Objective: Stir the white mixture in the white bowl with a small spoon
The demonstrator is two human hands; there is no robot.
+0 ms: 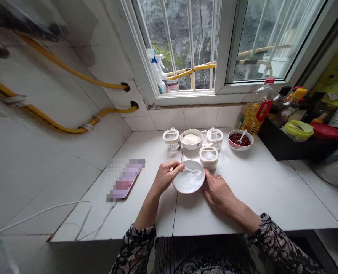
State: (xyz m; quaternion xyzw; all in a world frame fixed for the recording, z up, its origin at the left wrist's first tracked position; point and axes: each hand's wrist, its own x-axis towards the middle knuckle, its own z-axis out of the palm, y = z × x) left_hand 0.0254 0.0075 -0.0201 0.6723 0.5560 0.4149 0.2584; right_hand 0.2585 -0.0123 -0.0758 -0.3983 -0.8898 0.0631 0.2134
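Counter (260,190), white tile, under window. Bowl (188,182) of white grains at centre front, just before small jar (209,157). R hand (218,190) lies open w/ fingers against bowl's right side. L hand (165,176) pinches white spoon (194,171), its tip in bowl.

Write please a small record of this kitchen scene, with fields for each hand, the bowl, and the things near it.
left hand: fingers pinch the handle of a small white spoon, its tip in the bowl
right hand: rests against the bowl's right side, ring on one finger
bowl: tilted toward the camera, white grains inside
white jar: open, just behind the bowl
back row: bowl of pale powder, bowl of red grains
oil bottle: right, below the window
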